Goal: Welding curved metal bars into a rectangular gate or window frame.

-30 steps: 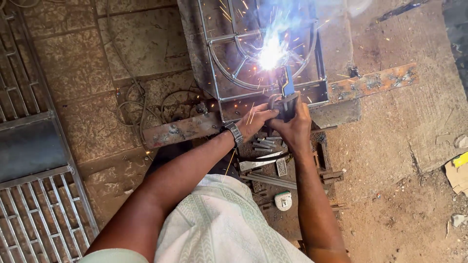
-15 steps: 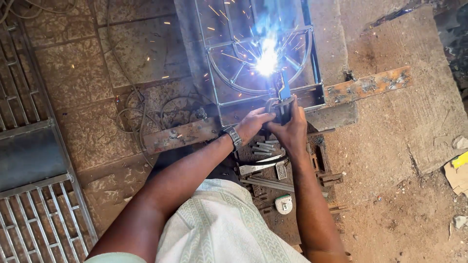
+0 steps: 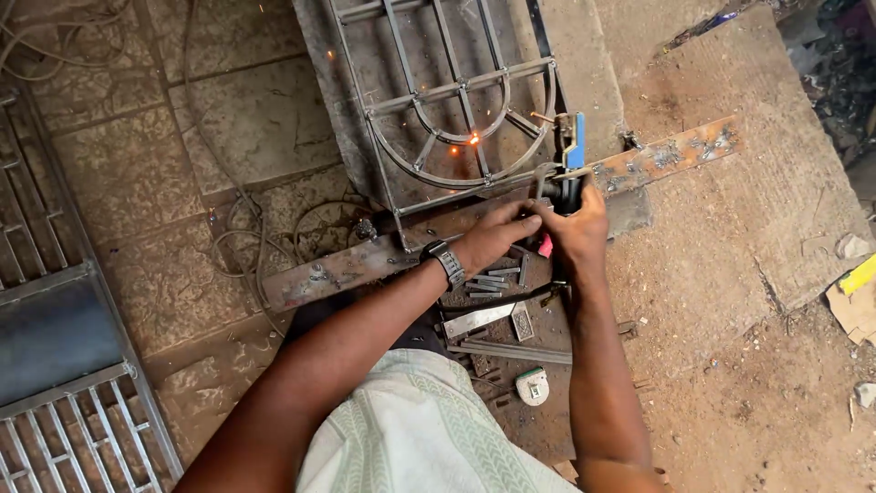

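My right hand (image 3: 575, 228) grips a welding electrode holder (image 3: 570, 160) with a blue jaw, pulled back to the right edge of a metal grille frame (image 3: 447, 100) lying on the ground. My left hand (image 3: 493, 233), a dark watch on its wrist, is closed against the same holder from the left. A spot on the grille's curved bar (image 3: 473, 139) glows orange, with a few sparks around it. No bright arc shows. The grille rests on a long rusty flat bar (image 3: 657, 160) running left to right.
Short metal offcuts (image 3: 493, 315) and a small round white object (image 3: 532, 386) lie below my hands. A barred metal gate (image 3: 55, 365) lies at the left. Cables (image 3: 228, 246) snake over the stone slabs. Yellow and cardboard scraps (image 3: 853, 292) sit at the right.
The bright arc and spark shower have stopped, leaving only a glowing spot. Both hands and the holder have drawn back to the right, away from the weld point.
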